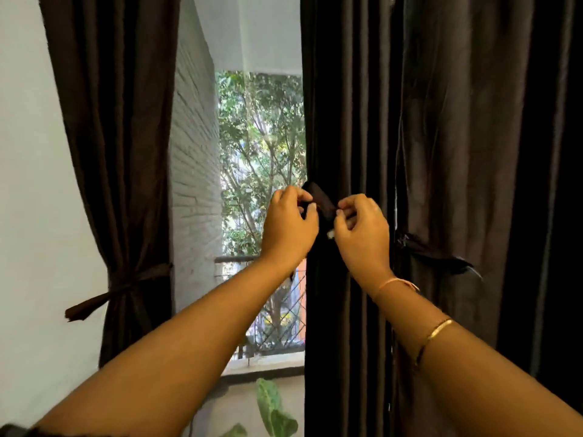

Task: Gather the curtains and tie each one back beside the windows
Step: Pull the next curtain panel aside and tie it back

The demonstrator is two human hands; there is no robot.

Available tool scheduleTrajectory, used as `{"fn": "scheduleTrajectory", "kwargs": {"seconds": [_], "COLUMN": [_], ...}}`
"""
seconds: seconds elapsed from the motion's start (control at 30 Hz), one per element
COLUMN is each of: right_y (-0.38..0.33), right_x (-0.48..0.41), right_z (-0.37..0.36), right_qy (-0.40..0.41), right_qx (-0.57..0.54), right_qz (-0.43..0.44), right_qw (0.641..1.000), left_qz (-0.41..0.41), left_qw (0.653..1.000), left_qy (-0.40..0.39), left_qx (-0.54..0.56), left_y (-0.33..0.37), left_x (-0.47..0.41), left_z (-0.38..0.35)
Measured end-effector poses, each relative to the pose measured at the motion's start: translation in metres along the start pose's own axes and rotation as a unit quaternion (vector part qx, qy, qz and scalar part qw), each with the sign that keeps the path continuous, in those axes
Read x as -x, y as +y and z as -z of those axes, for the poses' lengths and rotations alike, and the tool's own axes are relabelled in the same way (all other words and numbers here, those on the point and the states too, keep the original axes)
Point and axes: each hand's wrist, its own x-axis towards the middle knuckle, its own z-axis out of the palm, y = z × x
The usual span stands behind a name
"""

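Daylight comes through a tall window (262, 137) showing green trees, a pale brick wall (194, 152) outside and a metal grille lower down. A white room wall (31, 184) stands at far left. Dark curtains hang on both sides.

The left curtain (116, 121) is gathered against the wall and cinched by a knotted brown tie (126, 285), one end sticking out to the left. The middle curtain (347, 121) hangs bunched in narrow folds at the window's right edge.

Two bare arms reach up to it. The left grip (291, 222) and right grip (362, 228) are both clenched, each pinching one end of a dark tie strip (321, 198) held against the front of the middle curtain. The right forearm wears a gold bangle (438, 329) and a thin thread at the wrist.

Just beside it, the right curtain (489, 152) carries a dark tie (441, 258) with a loose end pointing right. Green plant leaves (274, 408) show below the sill.
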Motion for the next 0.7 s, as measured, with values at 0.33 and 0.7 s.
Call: {"fn": "scheduleTrajectory", "kwargs": {"seconds": [0.33,0.7], "right_y": [0.023,0.013], "right_x": [-0.069,-0.092], "right_z": [0.021,0.019], "right_qy": [-0.044,-0.087], "right_qx": [0.010,0.101], "right_qz": [-0.004,0.077], "right_qw": [0.999,0.988], "left_qz": [0.091,0.165], "left_qw": [0.991,0.977], "left_qy": [0.031,0.090], "left_qx": [-0.093,-0.101], "left_y": [0.046,0.026], "left_x": [-0.073,-0.106], "left_z": [-0.044,-0.023]}}
